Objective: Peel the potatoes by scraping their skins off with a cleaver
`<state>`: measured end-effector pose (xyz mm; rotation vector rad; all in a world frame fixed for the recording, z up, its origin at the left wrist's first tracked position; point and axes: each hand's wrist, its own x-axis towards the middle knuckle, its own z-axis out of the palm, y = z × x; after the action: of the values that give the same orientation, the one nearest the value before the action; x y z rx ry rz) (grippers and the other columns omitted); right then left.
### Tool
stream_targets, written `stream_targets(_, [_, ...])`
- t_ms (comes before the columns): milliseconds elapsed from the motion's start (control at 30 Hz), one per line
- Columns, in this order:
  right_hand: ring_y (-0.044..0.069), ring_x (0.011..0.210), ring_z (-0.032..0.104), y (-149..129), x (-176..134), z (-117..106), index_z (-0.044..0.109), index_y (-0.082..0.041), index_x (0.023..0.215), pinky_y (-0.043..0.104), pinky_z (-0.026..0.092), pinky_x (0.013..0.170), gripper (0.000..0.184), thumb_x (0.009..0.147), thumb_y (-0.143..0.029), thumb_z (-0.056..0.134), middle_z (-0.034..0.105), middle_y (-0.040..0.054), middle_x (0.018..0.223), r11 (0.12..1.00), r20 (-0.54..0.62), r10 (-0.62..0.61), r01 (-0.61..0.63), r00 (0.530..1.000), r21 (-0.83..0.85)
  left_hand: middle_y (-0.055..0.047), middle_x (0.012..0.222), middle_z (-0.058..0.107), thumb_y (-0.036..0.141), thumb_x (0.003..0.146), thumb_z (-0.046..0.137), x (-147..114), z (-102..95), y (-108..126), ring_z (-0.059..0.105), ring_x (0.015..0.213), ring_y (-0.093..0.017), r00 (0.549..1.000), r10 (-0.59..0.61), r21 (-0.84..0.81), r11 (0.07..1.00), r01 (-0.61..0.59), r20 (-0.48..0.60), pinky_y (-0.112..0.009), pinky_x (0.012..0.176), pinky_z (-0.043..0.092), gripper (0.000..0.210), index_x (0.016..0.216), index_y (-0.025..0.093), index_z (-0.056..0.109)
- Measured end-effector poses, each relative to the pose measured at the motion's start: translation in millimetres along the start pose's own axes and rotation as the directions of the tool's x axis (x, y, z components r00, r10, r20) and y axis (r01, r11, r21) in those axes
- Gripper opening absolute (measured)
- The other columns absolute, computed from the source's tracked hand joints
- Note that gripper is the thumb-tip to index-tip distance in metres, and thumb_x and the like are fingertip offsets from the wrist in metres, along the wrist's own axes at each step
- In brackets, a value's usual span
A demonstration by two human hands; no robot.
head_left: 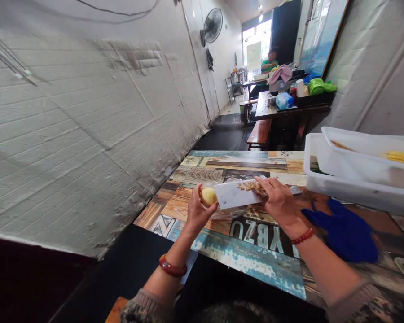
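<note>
My left hand [198, 210] grips a small peeled yellow potato [208, 196] above the patterned table [242, 251]. My right hand [280, 202] holds a white cleaver [234, 196] with its flat blade pointing left, the blade's end against the potato. Brown peel scraps [254, 187] cling to the blade near my fingers. A clear plastic sheet with more peelings [245, 211] lies on the table under the blade. Each wrist wears a red bracelet.
A blue cloth [343, 229] lies right of my right arm. Stacked white trays [360, 172] stand at the right, the upper one with yellow shreds [402, 157]. A white brick wall runs along the left. Benches, cluttered tables and a seated person [271, 60] are farther back.
</note>
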<state>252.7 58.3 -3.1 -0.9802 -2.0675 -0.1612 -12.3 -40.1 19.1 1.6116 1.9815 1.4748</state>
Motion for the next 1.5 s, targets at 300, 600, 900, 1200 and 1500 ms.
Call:
stream_targets(300, [0.022, 0.103, 0.061, -12, -2, 2, 0.059, -0.021, 0.138, 0.034, 0.045, 0.087, 0.057, 0.085, -0.001, 0.051, 0.069, 0.0073, 0.113, 0.992, 0.051, -0.109, 0.106, 0.993, 0.061, -0.037, 0.136, 0.057, 0.024, 0.080, 0.062, -9, 1.4, -10, 0.057, 0.132, -0.044, 0.983, 0.157, 0.332, 0.926, -0.178, 0.092, -0.060, 0.105, 0.052, 0.080, 0.147, -0.003, 0.028])
stream_targets(600, [0.023, 0.097, 0.060, 1, 0, -1, 0.060, -0.018, 0.135, 0.034, 0.044, 0.082, 0.058, 0.081, 0.000, 0.049, 0.067, 0.0079, 0.104, 0.999, 0.031, 0.030, -0.031, 0.999, 0.034, -0.026, 0.135, 0.062, 0.009, 0.073, 0.073, 1, -9.0, -24, 0.060, 0.126, -0.038, 0.889, 0.365, 0.393, 0.801, -0.452, 0.278, -0.053, 0.107, 0.051, 0.075, 0.142, 0.004, 0.045])
stream_targets(900, [0.021, 0.088, 0.057, -1, 1, 2, 0.061, -0.024, 0.134, 0.035, 0.034, 0.075, 0.054, 0.086, 0.000, 0.052, 0.068, 0.0066, 0.101, 0.989, 0.049, -0.026, 0.033, 0.998, -0.143, -0.019, 0.123, 0.067, 0.029, 0.090, 0.063, 32, -9.8, -47, 0.063, 0.117, -0.031, 0.933, 0.143, 0.397, 0.876, -0.275, 0.331, -0.045, 0.105, 0.049, 0.038, 0.122, 0.008, 0.069])
stream_targets(1200, [0.020, 0.085, 0.057, 2, 3, 3, 0.063, -0.023, 0.132, 0.036, 0.031, 0.075, 0.052, 0.086, 0.000, 0.056, 0.070, 0.0055, 0.101, 0.985, 0.077, -0.063, 0.075, 0.995, -0.153, -0.018, 0.122, 0.070, 0.026, 0.084, 0.071, 37, 0.4, -26, 0.063, 0.118, -0.037, 0.899, 0.150, 0.493, 0.794, -0.357, 0.411, -0.053, 0.105, 0.044, 0.031, 0.112, 0.015, 0.077])
stream_targets(1500, [0.020, 0.092, 0.059, 14, -2, 8, 0.061, -0.022, 0.133, 0.035, 0.032, 0.080, 0.059, 0.080, 0.002, 0.052, 0.069, 0.0060, 0.105, 0.994, 0.041, 0.037, -0.033, 0.998, -0.102, -0.017, 0.119, 0.070, 0.028, 0.084, 0.070, 35, 10.0, -14, 0.062, 0.110, -0.039, 0.880, 0.144, 0.572, 0.710, -0.411, 0.452, -0.052, 0.099, 0.046, 0.027, 0.106, 0.014, 0.076])
